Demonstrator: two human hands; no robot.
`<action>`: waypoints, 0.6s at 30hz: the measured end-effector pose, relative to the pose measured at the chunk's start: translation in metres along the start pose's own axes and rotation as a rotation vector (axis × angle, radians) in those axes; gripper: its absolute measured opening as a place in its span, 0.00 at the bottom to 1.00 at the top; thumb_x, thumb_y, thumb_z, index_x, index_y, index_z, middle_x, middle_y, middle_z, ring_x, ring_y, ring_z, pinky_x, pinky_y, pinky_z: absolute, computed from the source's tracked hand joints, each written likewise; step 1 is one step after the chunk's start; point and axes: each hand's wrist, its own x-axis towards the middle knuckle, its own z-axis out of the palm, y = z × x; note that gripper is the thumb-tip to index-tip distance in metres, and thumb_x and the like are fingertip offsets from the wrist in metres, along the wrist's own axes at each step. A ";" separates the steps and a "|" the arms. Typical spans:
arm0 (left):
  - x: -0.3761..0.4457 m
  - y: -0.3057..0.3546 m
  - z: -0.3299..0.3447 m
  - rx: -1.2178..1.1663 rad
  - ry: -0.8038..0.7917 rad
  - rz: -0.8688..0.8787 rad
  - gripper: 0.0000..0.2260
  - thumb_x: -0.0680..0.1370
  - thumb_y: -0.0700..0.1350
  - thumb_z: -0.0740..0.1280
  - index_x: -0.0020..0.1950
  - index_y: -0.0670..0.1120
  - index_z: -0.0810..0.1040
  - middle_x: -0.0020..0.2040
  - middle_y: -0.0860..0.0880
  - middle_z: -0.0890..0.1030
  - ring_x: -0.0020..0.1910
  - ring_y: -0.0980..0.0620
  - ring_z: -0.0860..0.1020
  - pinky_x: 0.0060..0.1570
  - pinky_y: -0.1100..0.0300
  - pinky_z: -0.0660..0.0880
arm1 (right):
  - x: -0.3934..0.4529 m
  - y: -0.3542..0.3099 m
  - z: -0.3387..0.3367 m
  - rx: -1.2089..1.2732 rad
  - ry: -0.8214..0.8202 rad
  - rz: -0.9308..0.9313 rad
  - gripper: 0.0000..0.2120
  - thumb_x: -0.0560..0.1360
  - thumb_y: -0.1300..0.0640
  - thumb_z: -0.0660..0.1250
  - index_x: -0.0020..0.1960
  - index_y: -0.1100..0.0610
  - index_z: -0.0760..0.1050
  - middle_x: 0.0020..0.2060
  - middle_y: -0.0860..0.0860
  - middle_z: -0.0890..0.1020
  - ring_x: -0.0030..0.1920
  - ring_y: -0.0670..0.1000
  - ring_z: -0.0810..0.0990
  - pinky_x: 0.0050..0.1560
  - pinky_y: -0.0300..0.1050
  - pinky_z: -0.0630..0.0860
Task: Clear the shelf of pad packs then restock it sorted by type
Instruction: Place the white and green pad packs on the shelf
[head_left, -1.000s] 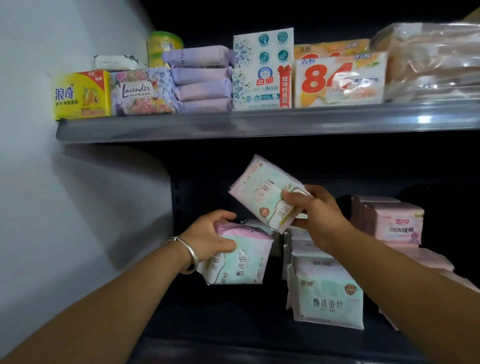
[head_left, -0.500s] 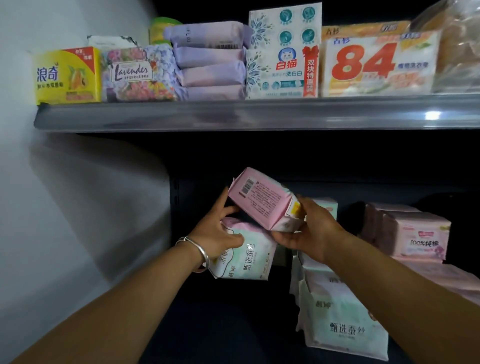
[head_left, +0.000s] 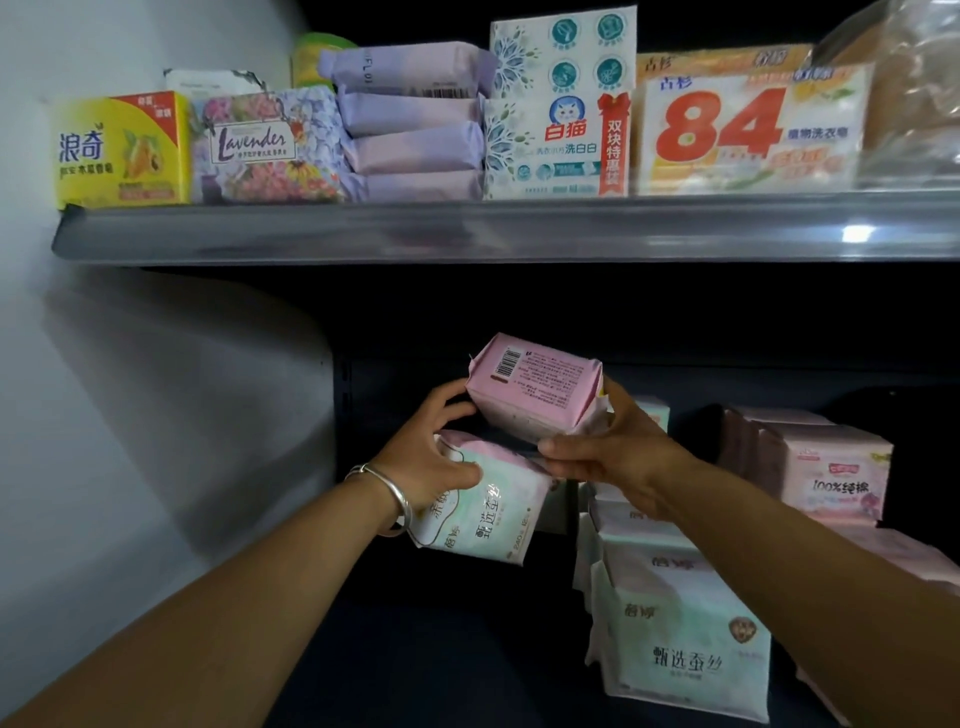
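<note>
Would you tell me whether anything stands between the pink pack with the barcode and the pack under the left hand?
Nothing visible does. The pink pack, gripped by the right hand, hangs just above the mint pack held by the left hand.

At eleven o'clock the floral box (head_left: 267, 146) reads "Lavender"; at one o'clock the soap pack (head_left: 748, 130) shows "84"; at four o'clock the pink pack (head_left: 836, 480) reads "100%".

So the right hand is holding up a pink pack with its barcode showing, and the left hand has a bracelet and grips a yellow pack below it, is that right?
Not quite. In the head view the pack under the left hand is mint green and pink, not yellow. The rest holds: the right hand holds up the pink pack with its barcode showing, and the bracelet is on the left wrist.
</note>
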 end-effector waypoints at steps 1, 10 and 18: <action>0.000 0.001 0.000 0.000 -0.006 -0.001 0.36 0.69 0.31 0.69 0.68 0.60 0.62 0.59 0.61 0.72 0.49 0.58 0.80 0.43 0.66 0.79 | 0.001 0.000 0.000 -0.074 0.064 -0.011 0.36 0.66 0.68 0.75 0.68 0.51 0.65 0.50 0.53 0.79 0.39 0.53 0.83 0.33 0.43 0.81; 0.000 -0.003 -0.002 0.017 -0.024 0.012 0.36 0.68 0.29 0.68 0.63 0.64 0.65 0.59 0.63 0.74 0.51 0.54 0.81 0.48 0.56 0.80 | 0.015 0.001 -0.013 -0.256 0.153 -0.062 0.29 0.63 0.53 0.79 0.61 0.51 0.72 0.53 0.50 0.80 0.51 0.51 0.81 0.48 0.44 0.79; 0.003 -0.021 -0.003 -0.018 0.042 -0.032 0.34 0.69 0.32 0.70 0.67 0.59 0.66 0.62 0.55 0.74 0.52 0.56 0.79 0.46 0.64 0.79 | 0.032 -0.003 -0.007 -0.211 0.133 -0.091 0.24 0.62 0.65 0.78 0.54 0.56 0.72 0.43 0.49 0.79 0.45 0.52 0.81 0.44 0.49 0.81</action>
